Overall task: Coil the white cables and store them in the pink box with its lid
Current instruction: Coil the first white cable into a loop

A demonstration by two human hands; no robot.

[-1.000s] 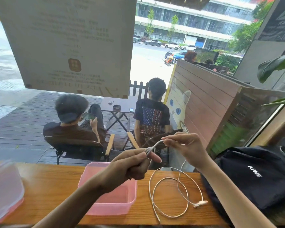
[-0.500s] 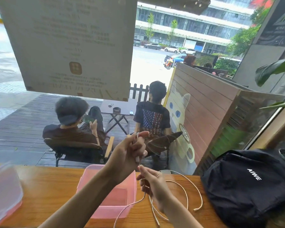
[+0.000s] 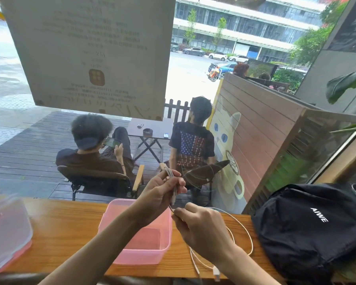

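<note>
The left hand [image 3: 161, 189] is raised above the far right corner of the open, translucent pink plastic box [image 3: 140, 233], its fingers closed around a small bundle of thin white cable [image 3: 242, 227] loops. The gathered strands stick up past the thumb and hang down out of the bottom of the fist. Just below it, the right hand [image 3: 201, 225] pinches one strand of the same cable between thumb and forefinger, close beside the box's right wall; the two hands are near each other but apart, joined by the short run of cable. From the right hand the rest of the cable trails down onto the long wooden counter [image 3: 66, 227], lying in loose curves to the right of the box, with a white plug end near the counter's front edge. The box holds nothing that can be seen. Its clear, pink-rimmed plastic lid [image 3: 7, 231] rests at the left end of the counter, well apart from the box. A black fabric backpack [image 3: 308, 229] with white lettering lies at the right end, near the trailing cable.
</note>
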